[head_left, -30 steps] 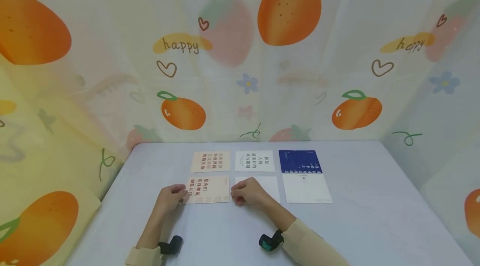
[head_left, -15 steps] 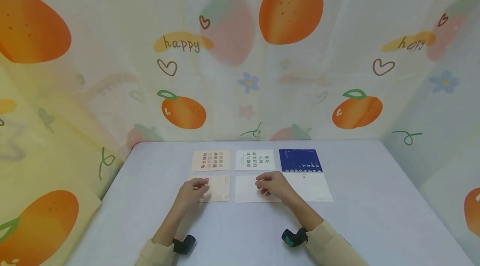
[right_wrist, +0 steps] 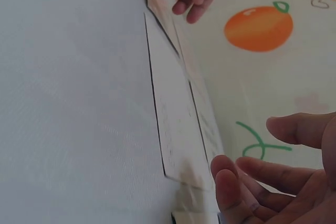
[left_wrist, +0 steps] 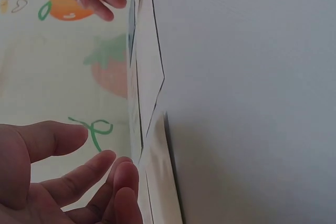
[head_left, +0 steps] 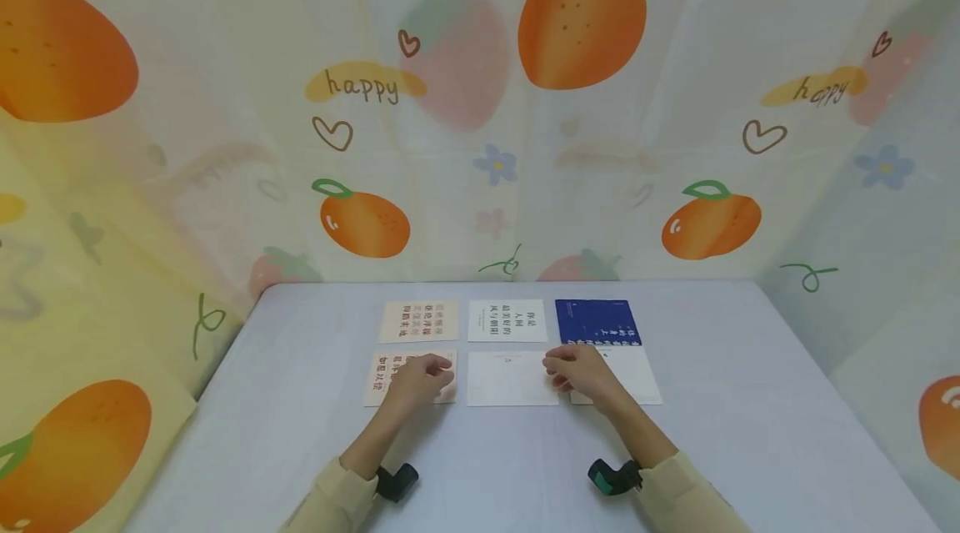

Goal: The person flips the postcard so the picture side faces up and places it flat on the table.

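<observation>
My left hand (head_left: 416,383) hovers over the right part of a beige card (head_left: 378,387) with red writing, front left. In the left wrist view its thumb and forefinger (left_wrist: 86,174) stand apart with nothing between them. My right hand (head_left: 585,373), fingers loosely bent and holding nothing, hangs above the left edge of a white card (head_left: 637,374), front right. A nearly blank white card (head_left: 510,383) lies flat between the hands. Behind are another beige card (head_left: 420,322), a white card with dark writing (head_left: 508,321) and a dark blue card (head_left: 596,321).
The cards lie in two rows on a table with a pale cloth (head_left: 750,433). A fruit-printed curtain (head_left: 450,183) rises behind the table's far edge and along its sides. A small black camera (head_left: 397,483) sits at the left wrist, another black camera (head_left: 615,477) at the right.
From the front left card's left edge, my left hand has lifted off and moved right over it. My right hand has moved right, past the middle card. The cards stay in place.
</observation>
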Demonstrator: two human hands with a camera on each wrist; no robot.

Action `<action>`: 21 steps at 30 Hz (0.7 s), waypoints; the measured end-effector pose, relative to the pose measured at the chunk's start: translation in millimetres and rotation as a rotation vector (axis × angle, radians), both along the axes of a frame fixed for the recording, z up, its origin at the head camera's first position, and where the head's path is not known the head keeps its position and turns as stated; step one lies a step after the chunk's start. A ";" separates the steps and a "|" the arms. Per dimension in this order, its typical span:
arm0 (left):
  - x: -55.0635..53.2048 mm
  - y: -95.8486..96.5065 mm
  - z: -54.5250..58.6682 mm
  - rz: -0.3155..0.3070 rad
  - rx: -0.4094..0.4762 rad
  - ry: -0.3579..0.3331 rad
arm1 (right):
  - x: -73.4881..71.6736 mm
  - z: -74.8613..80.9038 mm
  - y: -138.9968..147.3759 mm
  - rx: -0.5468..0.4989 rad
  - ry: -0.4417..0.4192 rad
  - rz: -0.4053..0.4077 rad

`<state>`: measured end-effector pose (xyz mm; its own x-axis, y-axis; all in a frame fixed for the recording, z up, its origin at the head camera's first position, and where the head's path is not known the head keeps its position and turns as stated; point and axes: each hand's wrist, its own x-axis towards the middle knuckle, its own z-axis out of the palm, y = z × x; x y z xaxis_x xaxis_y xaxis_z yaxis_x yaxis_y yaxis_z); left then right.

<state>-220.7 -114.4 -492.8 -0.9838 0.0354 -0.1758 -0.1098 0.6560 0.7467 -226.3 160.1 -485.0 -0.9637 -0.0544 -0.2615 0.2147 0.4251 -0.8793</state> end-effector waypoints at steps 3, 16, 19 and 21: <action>-0.5 5.4 3.2 -0.007 0.002 -0.009 | 0.9 -0.7 5.6 0.004 -0.012 -0.014; -0.5 21.4 5.2 -0.046 -0.028 -0.051 | 7.7 -2.1 10.7 0.039 -0.083 -0.035; -1.0 23.3 4.1 -0.062 -0.049 -0.053 | 9.9 0.4 9.1 0.010 -0.088 -0.022; -0.2 24.4 3.5 -0.065 -0.054 -0.056 | 11.2 1.8 7.9 -0.012 -0.088 -0.012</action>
